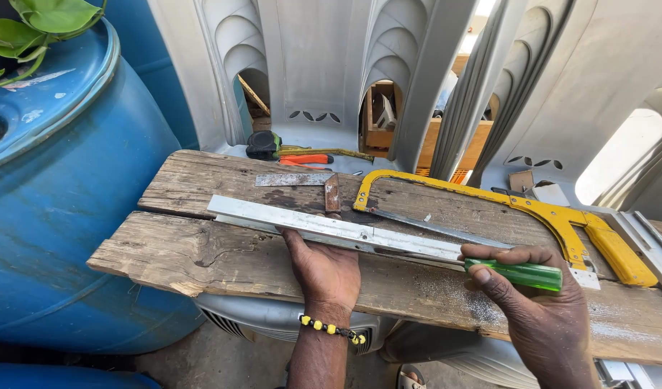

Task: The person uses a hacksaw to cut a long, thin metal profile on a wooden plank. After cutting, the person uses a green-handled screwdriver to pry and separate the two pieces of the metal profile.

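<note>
- Two weathered grey wooden planks (pixel 223 252) lie side by side as a work surface, their splintered left ends overhanging just beside a large blue plastic drum (pixel 64 216) that closes off that side.
- A leafy green plant (pixel 28 29) sits on the drum's lid at the far left corner.
- A long flat strip of pale aluminium (pixel 331 229) runs slantwise across the planks, its left end free on open wood and its right end reaching toward the right hand.
- The left hand (pixel 323 270), a black and yellow beaded bracelet (pixel 331 329) on its wrist, presses flat on the board with its fingers spread against the strip's near edge.
- A small rusty metal try square (pixel 309 181) rests just behind the strip, with open wood around it.
- A yellow-framed hacksaw (pixel 503 209) lies along the planks' far side, its blade close beside the strip.
- The right hand (pixel 539 310) is closed around a green ribbed tool handle (pixel 521 274), gripping it at the strip's right end; the tool's working end is hidden.
- Metal filings (pixel 446 292) dust the wood near that hand.
- Pale grey moulded plastic chairs (pixel 309 65) stand stacked close behind, walling the far edge.
</note>
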